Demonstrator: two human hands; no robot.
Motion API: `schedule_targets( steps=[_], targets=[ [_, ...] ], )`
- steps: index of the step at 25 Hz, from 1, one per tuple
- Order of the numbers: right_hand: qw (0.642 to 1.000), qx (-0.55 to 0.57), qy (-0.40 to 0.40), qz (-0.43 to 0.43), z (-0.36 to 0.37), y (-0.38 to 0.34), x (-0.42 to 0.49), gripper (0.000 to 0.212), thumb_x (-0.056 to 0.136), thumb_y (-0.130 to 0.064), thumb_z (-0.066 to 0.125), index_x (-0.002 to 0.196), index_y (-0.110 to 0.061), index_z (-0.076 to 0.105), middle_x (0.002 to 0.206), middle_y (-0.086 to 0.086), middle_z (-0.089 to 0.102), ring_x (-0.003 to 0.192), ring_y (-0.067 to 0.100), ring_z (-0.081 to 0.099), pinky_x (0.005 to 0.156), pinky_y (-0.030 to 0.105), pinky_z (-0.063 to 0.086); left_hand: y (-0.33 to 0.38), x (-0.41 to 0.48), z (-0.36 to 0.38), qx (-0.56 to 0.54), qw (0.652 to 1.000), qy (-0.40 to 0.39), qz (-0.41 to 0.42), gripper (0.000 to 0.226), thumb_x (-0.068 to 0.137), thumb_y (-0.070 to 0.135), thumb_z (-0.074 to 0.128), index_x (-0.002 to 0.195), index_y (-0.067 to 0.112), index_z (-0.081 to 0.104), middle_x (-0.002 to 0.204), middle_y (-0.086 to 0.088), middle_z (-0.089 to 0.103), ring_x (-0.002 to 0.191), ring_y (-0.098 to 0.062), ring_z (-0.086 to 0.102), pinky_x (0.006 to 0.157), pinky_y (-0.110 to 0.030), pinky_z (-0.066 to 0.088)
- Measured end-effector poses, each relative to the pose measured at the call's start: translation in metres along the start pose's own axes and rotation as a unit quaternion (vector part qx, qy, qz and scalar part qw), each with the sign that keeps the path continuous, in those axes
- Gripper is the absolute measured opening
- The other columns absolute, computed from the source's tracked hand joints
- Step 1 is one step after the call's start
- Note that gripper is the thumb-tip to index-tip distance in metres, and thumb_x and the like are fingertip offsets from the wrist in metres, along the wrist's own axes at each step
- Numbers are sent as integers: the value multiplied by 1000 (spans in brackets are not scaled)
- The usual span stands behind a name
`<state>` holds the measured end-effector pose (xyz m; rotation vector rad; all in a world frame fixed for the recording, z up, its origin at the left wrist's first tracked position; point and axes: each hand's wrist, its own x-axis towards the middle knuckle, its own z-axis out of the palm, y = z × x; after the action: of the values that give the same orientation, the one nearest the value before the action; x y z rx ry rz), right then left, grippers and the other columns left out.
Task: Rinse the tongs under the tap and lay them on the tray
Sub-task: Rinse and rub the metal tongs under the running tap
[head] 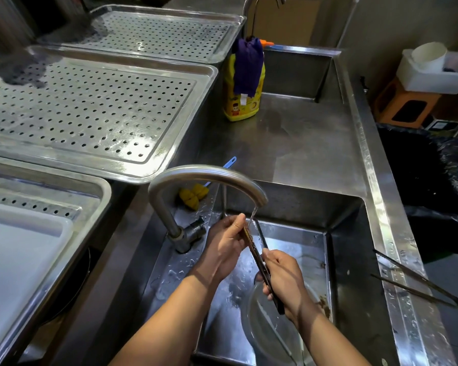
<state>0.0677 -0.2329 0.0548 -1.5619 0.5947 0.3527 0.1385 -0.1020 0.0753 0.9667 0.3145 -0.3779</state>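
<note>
Running water (253, 216) is striking the tongs (256, 256) under the tap (204, 174). The right hand (284, 281) is gripping their lower end; the left hand (224, 244) is pinching one arm.

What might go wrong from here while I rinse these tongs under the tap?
The wet tongs could slip from the right hand's grip and hit the glass bowl lying below them in the sink. Water from the tap strikes them beside the left hand, so it may splash outward. Carrying them left to the perforated tray will probably drip along the way.
</note>
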Motion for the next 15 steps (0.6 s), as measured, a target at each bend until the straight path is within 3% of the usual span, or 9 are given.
schedule_targets(
  steps=[1, 4, 7, 10, 13, 15],
  targets=[
    [1000, -11, 4, -4, -1, 0, 0, 36, 101, -40, 48, 71, -24, 59, 59, 11, 65, 35, 17, 47, 35, 20, 32, 0, -1, -1, -17, 1000, -14, 4, 5, 84, 12, 66, 80, 11, 63, 71, -4, 57, 66, -15, 52, 60, -23, 50],
    [999, -27, 19, -9, -7, 4, 1, 36, 101, -42, 48, 72, -22, 58, 59, 9, 67, 35, 18, 48, 35, 21, 33, -2, -7, -2, 7, 1000, -27, -13, 21, 90, -9, 57, 98, 8, 67, 70, 1, 66, 64, -11, 63, 61, -23, 56],
    [999, -37, 36, -14, -8, 7, 1, 34, 99, -44, 49, 76, -21, 60, 59, 9, 67, 37, 22, 51, 36, 23, 35, 1, -12, 4, 112, 994, -3, -6, 12, 95, 5, 60, 87, 11, 66, 68, 1, 60, 63, -13, 59, 61, -25, 54],
    [998, -18, 50, -31, -5, 6, 1, 31, 99, -42, 53, 79, -22, 65, 60, 9, 61, 39, 21, 54, 38, 26, 40, 10, -7, 14, 183, 982, 52, 5, 27, 98, 29, 59, 77, 13, 60, 61, 1, 55, 53, -12, 53, 54, -26, 45],
    [999, 22, 25, -20, -6, 1, 2, 30, 101, -38, 52, 87, -15, 65, 65, 16, 65, 41, 21, 55, 39, 26, 41, 6, -12, 18, 220, 974, 42, 27, 23, 96, 31, 62, 84, 12, 65, 61, 3, 56, 53, -9, 53, 51, -25, 41],
    [999, 44, 0, 6, -7, -4, 1, 31, 103, -34, 49, 93, -10, 64, 65, 17, 68, 39, 22, 54, 37, 23, 39, -3, -18, 11, 183, 982, 30, 29, 23, 97, 32, 59, 86, 14, 69, 62, 3, 59, 54, -9, 55, 49, -22, 38]
  ],
)
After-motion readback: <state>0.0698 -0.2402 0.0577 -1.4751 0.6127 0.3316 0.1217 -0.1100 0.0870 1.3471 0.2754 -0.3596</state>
